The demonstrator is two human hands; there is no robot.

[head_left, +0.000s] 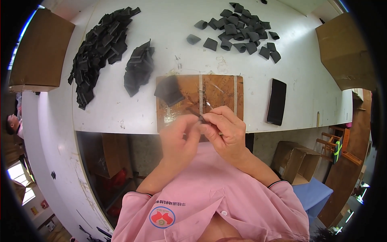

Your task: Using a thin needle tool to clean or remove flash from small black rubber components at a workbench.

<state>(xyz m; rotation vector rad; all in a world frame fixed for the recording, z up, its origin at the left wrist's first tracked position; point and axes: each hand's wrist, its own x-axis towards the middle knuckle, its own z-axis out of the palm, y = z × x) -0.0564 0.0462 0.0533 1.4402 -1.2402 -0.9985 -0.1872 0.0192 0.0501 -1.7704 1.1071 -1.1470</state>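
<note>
Close to my chest, over the near edge of the wooden board [219,94], my two hands meet. My right hand [226,127] is closed in a pinch on a small black piece [201,119], mostly covered by the fingers. Smeared by motion, my left hand [179,135] curls in against the same piece with its fingertips. Flat black pieces [169,90] lie at the board's far left corner, also blurred. Beyond them, left of the board, is a small heap of black pieces [139,68].
A long pile of flat black pieces [100,48] lies far left; dark tube-shaped sleeves [242,28] are scattered far right. A phone [276,102] rests right of the board. Cardboard boxes [42,48] flank the white table [169,36]. A wooden stool [338,145] stands at right.
</note>
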